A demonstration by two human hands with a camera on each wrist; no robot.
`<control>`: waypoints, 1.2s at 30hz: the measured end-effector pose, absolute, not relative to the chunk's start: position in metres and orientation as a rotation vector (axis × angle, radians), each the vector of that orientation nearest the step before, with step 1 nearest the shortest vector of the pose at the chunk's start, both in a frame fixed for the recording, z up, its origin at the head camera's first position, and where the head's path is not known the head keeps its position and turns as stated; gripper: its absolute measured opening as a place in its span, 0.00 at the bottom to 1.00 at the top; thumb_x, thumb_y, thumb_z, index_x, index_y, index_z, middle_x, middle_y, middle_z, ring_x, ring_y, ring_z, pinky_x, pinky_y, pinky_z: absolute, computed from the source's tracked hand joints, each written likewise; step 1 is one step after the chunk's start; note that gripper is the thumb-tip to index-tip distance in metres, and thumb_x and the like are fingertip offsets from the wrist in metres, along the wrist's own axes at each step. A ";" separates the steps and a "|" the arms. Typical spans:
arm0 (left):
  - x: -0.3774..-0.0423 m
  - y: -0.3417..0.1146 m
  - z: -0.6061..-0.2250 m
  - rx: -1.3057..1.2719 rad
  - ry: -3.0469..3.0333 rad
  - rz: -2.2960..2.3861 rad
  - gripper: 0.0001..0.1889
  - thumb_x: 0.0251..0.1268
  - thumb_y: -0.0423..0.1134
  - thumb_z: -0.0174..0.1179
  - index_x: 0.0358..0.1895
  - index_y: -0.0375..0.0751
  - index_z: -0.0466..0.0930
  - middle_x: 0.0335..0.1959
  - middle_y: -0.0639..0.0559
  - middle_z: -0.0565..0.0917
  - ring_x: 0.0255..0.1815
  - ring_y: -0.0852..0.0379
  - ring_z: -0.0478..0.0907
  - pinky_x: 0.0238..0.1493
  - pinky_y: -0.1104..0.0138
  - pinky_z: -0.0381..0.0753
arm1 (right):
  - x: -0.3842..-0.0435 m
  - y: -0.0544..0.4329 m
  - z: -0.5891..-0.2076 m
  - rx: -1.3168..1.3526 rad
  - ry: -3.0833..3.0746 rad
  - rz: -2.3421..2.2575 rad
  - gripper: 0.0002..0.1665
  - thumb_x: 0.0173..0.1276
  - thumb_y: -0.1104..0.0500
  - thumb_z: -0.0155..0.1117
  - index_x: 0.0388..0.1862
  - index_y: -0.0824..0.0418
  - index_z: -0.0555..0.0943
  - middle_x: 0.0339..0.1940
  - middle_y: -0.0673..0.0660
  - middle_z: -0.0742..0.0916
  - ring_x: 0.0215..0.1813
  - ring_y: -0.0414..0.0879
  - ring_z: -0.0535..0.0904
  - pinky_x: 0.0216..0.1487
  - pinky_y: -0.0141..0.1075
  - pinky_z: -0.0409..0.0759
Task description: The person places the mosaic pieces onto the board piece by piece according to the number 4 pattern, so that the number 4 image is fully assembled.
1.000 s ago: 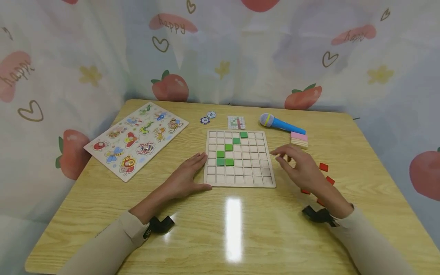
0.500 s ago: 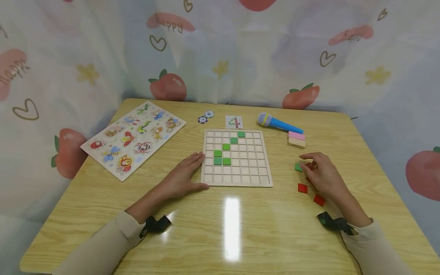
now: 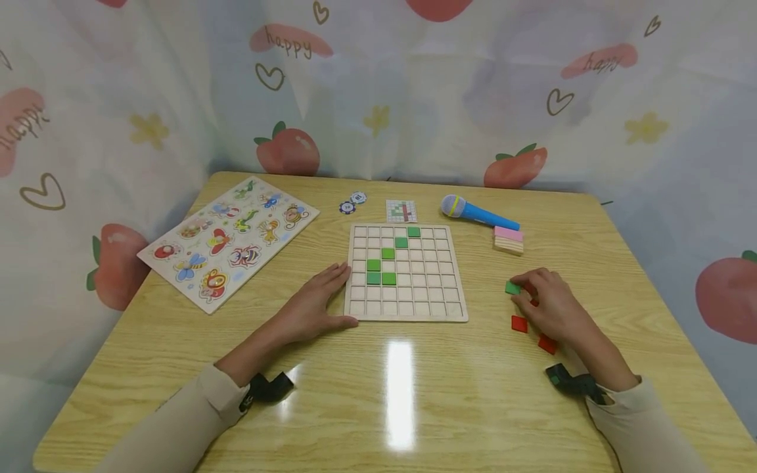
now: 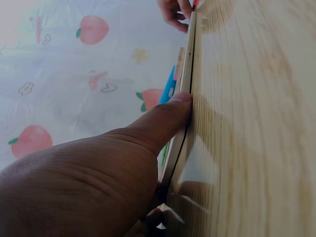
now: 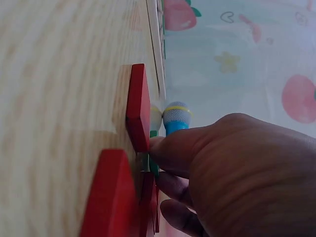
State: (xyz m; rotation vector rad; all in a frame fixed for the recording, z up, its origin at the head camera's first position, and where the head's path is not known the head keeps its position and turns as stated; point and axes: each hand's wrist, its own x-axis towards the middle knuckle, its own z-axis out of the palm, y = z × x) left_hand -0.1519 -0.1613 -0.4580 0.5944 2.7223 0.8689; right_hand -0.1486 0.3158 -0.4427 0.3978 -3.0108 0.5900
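A wooden grid board [image 3: 424, 286] lies mid-table, with several green tiles in its squares. My left hand [image 3: 311, 304] rests against its left side, fingers extended at the edge and thumb at the near corner. In the left wrist view the thumb [image 4: 158, 118] touches the board's side. Right of the board, my right hand [image 3: 551, 303] pinches a small green square tile [image 3: 512, 288] between thumb and forefinger, low at the table. Red tiles [image 3: 519, 324] lie around and partly under that hand. From the right wrist view, a red tile [image 5: 138, 106] stands close before the thumb.
Behind the board are a small pattern card [image 3: 401, 211], two poker chips [image 3: 347, 207] and a blue toy microphone [image 3: 486, 215]. A stack of pink and wooden pieces [image 3: 508, 240] sits beside the microphone. An insect puzzle board [image 3: 236, 279] lies at the left.
My right hand has moved right, away from the board's edge to the loose tiles, and its fingers have closed on the green tile. The left hand stays at the board.
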 end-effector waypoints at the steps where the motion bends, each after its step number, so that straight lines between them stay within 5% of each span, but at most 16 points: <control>1: -0.152 -0.161 -0.458 0.591 2.721 0.869 0.59 0.62 0.62 0.75 0.88 0.45 0.49 0.91 0.51 0.50 0.92 0.45 0.44 0.89 0.42 0.53 | -0.148 0.316 -0.443 0.395 -3.017 0.592 0.18 0.76 0.62 0.67 0.61 0.68 0.83 0.60 0.71 0.82 0.55 0.63 0.75 0.49 0.50 0.74; 12: -0.149 -0.159 -0.456 0.581 2.728 0.866 0.59 0.62 0.62 0.75 0.88 0.46 0.50 0.91 0.51 0.51 0.92 0.43 0.44 0.89 0.41 0.53 | -0.148 0.292 -0.427 0.499 -2.960 0.737 0.17 0.76 0.63 0.66 0.61 0.64 0.80 0.55 0.63 0.82 0.50 0.52 0.71 0.44 0.38 0.74; 23: -0.150 -0.162 -0.458 0.575 2.733 0.855 0.58 0.62 0.63 0.74 0.88 0.46 0.49 0.91 0.52 0.51 0.92 0.44 0.44 0.89 0.42 0.53 | -0.173 0.198 -0.406 0.990 -2.876 0.718 0.13 0.74 0.64 0.70 0.55 0.60 0.82 0.55 0.57 0.83 0.53 0.51 0.79 0.54 0.47 0.86; 36: -0.151 -0.163 -0.458 0.606 2.738 0.855 0.58 0.63 0.63 0.74 0.88 0.46 0.50 0.91 0.52 0.51 0.92 0.45 0.44 0.89 0.43 0.53 | -0.209 0.139 -0.416 1.225 -2.963 0.654 0.09 0.74 0.64 0.67 0.51 0.59 0.85 0.50 0.60 0.83 0.49 0.50 0.77 0.52 0.45 0.81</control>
